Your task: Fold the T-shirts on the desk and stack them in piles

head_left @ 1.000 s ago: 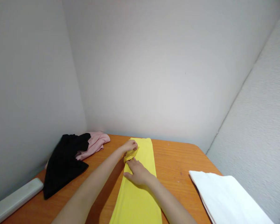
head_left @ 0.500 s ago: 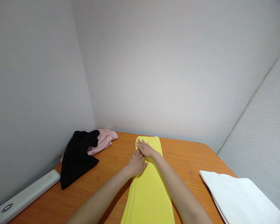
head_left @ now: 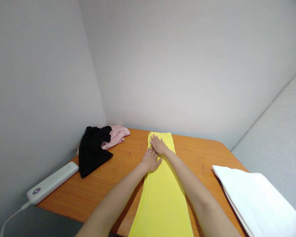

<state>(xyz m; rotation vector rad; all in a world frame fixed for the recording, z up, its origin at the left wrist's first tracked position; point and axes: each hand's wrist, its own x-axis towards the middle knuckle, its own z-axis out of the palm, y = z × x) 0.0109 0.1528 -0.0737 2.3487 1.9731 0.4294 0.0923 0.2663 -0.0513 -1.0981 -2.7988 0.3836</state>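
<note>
From the head view, a long yellow cloth point(head_left: 164, 187) folded into a narrow strip lies flat on the orange wooden bench point(head_left: 108, 184), running from the near edge straight to the far edge by the wall; the left hand point(head_left: 151, 160) rests palm down on the strip's left border, a little short of its far end, grip apart with the fingers flat and holding nothing; the right hand point(head_left: 159, 145) lies palm down just beyond it on the cloth's far end, fingers spread and likewise closed on nothing, its wrist just beside the left fingertips; both bare forearms reach in from the near edge, one along each side of the strip; at the far left corner of the bench a black garment point(head_left: 93, 151) lies crumpled, partly over a pink garment point(head_left: 117, 134) that reaches toward the far edge; along the left edge, nearer the viewer, a long white device point(head_left: 53, 182) with a round button lies with its cord hanging off the bench; at the near right corner a folded white cloth point(head_left: 259, 200) overhangs the right edge, well apart from the yellow strip.
</note>
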